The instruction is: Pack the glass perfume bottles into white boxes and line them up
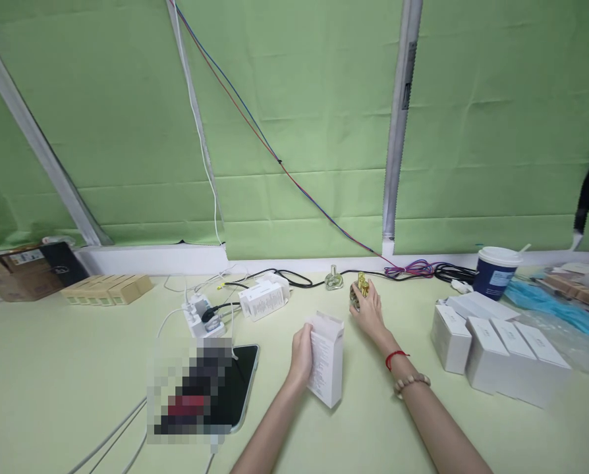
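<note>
My left hand [302,352] is closed around the side of a white printed box [327,362], which stands upright with its top flaps raised. To the right and farther back, my right hand [368,309] has its fingers wrapped round a small glass bottle with a gold top [362,282]; most of the glass is hidden by the fingers. A second small glass bottle [333,280], clear with a narrow neck, stands on the table just left of the right hand, apart from it.
Several white boxes [502,355] stand at the right, with a dark blue cup [495,273] behind them. At the left are a phone [238,385], a power strip [203,316], another white box [265,297] and several tan boxes [107,289]. Cables run along the back edge.
</note>
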{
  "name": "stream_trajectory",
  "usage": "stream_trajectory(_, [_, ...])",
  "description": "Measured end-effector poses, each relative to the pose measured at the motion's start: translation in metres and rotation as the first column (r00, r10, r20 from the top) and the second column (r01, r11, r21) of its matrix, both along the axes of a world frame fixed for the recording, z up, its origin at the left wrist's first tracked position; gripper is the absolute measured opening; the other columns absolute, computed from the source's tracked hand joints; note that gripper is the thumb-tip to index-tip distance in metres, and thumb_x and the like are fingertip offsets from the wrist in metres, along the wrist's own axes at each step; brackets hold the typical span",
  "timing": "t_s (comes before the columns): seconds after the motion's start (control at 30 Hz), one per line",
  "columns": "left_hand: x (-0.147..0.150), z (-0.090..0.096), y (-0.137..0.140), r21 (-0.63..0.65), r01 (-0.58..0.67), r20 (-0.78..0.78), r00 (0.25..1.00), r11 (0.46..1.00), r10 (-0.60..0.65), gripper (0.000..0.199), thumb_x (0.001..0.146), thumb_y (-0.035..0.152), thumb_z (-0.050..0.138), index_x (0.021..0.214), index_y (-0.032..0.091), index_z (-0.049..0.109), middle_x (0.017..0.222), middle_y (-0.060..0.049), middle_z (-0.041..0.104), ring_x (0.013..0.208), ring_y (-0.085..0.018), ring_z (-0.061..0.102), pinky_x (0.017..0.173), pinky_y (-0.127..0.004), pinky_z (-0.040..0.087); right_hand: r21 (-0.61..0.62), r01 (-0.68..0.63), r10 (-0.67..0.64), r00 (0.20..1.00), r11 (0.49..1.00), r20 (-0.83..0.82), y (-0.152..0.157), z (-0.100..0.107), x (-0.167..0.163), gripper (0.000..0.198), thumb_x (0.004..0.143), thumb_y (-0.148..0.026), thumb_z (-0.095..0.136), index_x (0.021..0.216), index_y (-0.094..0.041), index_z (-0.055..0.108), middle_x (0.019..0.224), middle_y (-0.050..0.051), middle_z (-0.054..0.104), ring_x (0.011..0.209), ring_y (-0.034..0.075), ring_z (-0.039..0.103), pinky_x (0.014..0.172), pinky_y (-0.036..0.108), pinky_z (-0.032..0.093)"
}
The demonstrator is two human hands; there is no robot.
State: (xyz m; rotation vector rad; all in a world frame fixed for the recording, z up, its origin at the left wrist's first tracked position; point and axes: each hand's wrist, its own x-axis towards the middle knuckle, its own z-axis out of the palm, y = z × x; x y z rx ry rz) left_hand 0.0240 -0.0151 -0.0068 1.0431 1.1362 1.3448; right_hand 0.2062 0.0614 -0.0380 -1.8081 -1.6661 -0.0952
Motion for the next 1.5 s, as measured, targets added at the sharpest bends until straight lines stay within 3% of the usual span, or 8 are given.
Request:
stream_trajectory(0.17, [0.002,0.002,-0.003,-0.006,0.007,-0.019,1.0,1.0,-0.007,0.031,0.065,0.044,0.052,0.053,0.019,0.037,0.046,0.006,0.038,0.045,-0.008,0.033,0.046,-0.021,0.026,-0.058,-0.008,0.009,1.0,0.998,0.02,0.002,-0.009,0.008,0.063,0.078,-0.018,0.044,0.139,-0.02,0.028,0.14,0.016,0.028,0.131,0.029,0.024,0.101,0.048,0.026])
stream_trajectory(0.37, [0.0,0.003,-0.001,-0.019,0.012,-0.006,1.0,1.0,-0.012,0.03,0.066,0.044,0.05,0.054,0.018,0.04,0.047,0.004,0.043,0.044,-0.009,0.036,0.046,-0.022,0.027,-0.099,0.009,-0.008,1.0,0.995,0.012,0.002,-0.005,0.007,0.059,0.081,-0.024,0.041,0.138,-0.024,0.028,0.139,0.014,0.03,0.13,0.027,0.025,0.102,0.052,0.021])
stream_trajectory(0.7, [0.0,0.004,0.0,-0.036,0.006,0.024,1.0,0.999,-0.005,0.032,0.066,0.045,0.051,0.053,0.018,0.041,0.045,0.004,0.044,0.043,-0.009,0.038,0.046,-0.022,0.028,-0.121,0.098,-0.109,0.99,0.988,-0.089,0.003,-0.001,0.01,0.051,0.083,-0.031,0.039,0.133,-0.023,0.04,0.135,0.015,0.035,0.128,0.028,0.028,0.099,0.056,0.022])
stream_trajectory(1.1, [0.003,0.001,-0.001,-0.013,0.019,-0.022,1.0,1.0,-0.02,0.033,0.065,0.047,0.052,0.054,0.018,0.041,0.047,0.004,0.043,0.046,-0.009,0.037,0.047,-0.022,0.026,-0.09,0.244,-0.258,0.939,0.966,-0.226,0.005,-0.011,0.055,0.048,0.078,-0.03,0.045,0.126,-0.026,0.049,0.135,0.014,0.032,0.125,0.031,0.03,0.092,0.053,0.034])
stream_trajectory(1.23, [0.006,0.007,-0.007,0.015,0.033,-0.049,0.998,0.999,-0.033,0.032,0.064,0.045,0.052,0.052,0.019,0.037,0.047,0.005,0.038,0.046,-0.009,0.033,0.047,-0.022,0.025,-0.079,0.219,-0.233,0.93,0.972,-0.285,0.009,-0.013,0.068,0.05,0.075,-0.029,0.046,0.124,-0.024,0.051,0.134,0.015,0.032,0.125,0.033,0.03,0.092,0.049,0.035])
stream_trajectory(1.33, [0.009,0.005,-0.009,0.052,0.034,-0.102,0.994,0.998,-0.029,0.033,0.064,0.043,0.052,0.05,0.02,0.034,0.047,0.005,0.034,0.047,-0.009,0.03,0.048,-0.022,0.024,-0.106,0.146,-0.175,0.918,0.984,-0.356,0.013,-0.012,0.078,0.042,0.072,-0.033,0.049,0.111,-0.022,0.062,0.125,0.014,0.041,0.123,0.032,0.031,0.095,0.048,0.032])
stream_trajectory(1.4, [0.011,0.0,-0.01,0.1,0.056,-0.178,0.983,0.993,-0.038,0.033,0.067,0.043,0.05,0.05,0.02,0.035,0.048,0.004,0.035,0.049,-0.01,0.031,0.049,-0.022,0.024,-0.062,0.141,-0.154,0.91,0.988,-0.384,0.013,-0.007,0.08,0.041,0.07,-0.038,0.051,0.107,-0.022,0.063,0.123,0.014,0.042,0.122,0.034,0.03,0.094,0.051,0.031])
stream_trajectory(1.5, [0.014,-0.009,-0.014,0.177,0.113,-0.353,0.935,0.978,-0.044,0.035,0.074,0.043,0.046,0.05,0.019,0.037,0.049,0.003,0.036,0.051,-0.011,0.031,0.05,-0.023,0.022,0.1,0.246,-0.191,0.905,0.964,-0.38,0.009,0.006,0.07,0.049,0.07,-0.038,0.052,0.116,-0.022,0.056,0.127,0.014,0.037,0.121,0.034,0.028,0.094,0.051,0.03])
